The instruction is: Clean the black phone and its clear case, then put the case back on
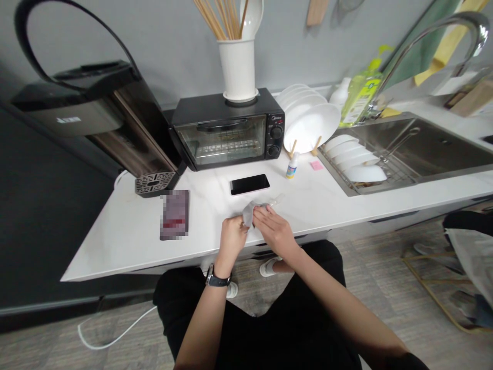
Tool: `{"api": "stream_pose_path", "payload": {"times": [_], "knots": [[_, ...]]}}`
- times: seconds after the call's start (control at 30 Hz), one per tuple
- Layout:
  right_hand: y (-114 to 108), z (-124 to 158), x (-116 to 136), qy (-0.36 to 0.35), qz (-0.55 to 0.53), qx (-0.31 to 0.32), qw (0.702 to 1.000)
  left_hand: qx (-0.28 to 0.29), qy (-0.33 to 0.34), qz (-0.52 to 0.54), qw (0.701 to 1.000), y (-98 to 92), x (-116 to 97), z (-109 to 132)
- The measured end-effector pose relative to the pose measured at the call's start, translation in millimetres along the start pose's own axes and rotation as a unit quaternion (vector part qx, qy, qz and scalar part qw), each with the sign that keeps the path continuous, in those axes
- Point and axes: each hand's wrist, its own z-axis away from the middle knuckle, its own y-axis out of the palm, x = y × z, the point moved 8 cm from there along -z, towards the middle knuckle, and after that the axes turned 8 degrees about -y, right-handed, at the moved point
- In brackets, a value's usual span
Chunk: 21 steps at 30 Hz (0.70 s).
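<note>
Grey cloth: soft-looking, creased, bunched; located over the front part of the white surface. Left hand curled round it, right hand gripping with extended fingers. Transparent piece protrudes beyond. Dark-screened phone lies just behind.

Smooth, white tabletop with faint marble-like veining. At its near edge, a creased, matt gray cloth; just beyond, a phone with a glossy, glass-like black screen. Farther back, a toaster oven with a black casing and clear glass door, and pale wooden chopsticks. To the right: smooth, shiny white plates, a translucent plastic soap bottle, a satin metal sink, a mirror-bright chrome faucet.
</note>
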Motion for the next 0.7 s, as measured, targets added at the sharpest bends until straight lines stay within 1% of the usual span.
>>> {"api": "stream_pose_path", "payload": {"times": [0.07,0.13,0.2,0.23,0.3,0.43,0.5,0.53,0.6,0.63,0.7], "knots": [[-21,8,-29,0.032,0.027,-0.016,0.999,0.004,-0.006,0.040,0.999,2.9,0,-1],[-36,15,-54,0.072,0.045,-0.023,0.996,0.004,-0.003,0.070,0.998,5.1,-1,-1],[-41,19,-64,0.099,0.043,-0.021,0.994,0.003,-0.004,0.075,0.997,6.3,-2,-1],[-39,18,-62,0.106,0.038,-0.021,0.993,0.003,-0.004,0.074,0.997,6.3,-2,-1],[-29,14,-47,0.104,0.027,-0.026,0.994,0.002,-0.003,0.065,0.998,5.5,-2,-1],[2,-1,5,0.046,0.004,-0.019,0.999,-0.010,0.006,0.008,1.000,-0.1,-2,-2],[13,-6,22,0.022,-0.007,-0.005,1.000,-0.010,0.027,0.002,1.000,-2.8,-4,-1],[15,-7,26,0.011,-0.011,0.004,1.000,-0.009,0.036,0.002,0.999,-3.5,-4,0],[11,-5,24,-0.007,-0.013,0.016,1.000,-0.006,0.034,-0.004,0.999,-3.1,-4,0],[6,-3,18,-0.013,-0.011,0.019,1.000,-0.004,0.025,-0.006,1.000,-2.1,-3,0],[-10,3,-4,-0.002,0.004,0.007,1.000,0.000,0.006,0.013,1.000,0.8,-1,-1]]}}
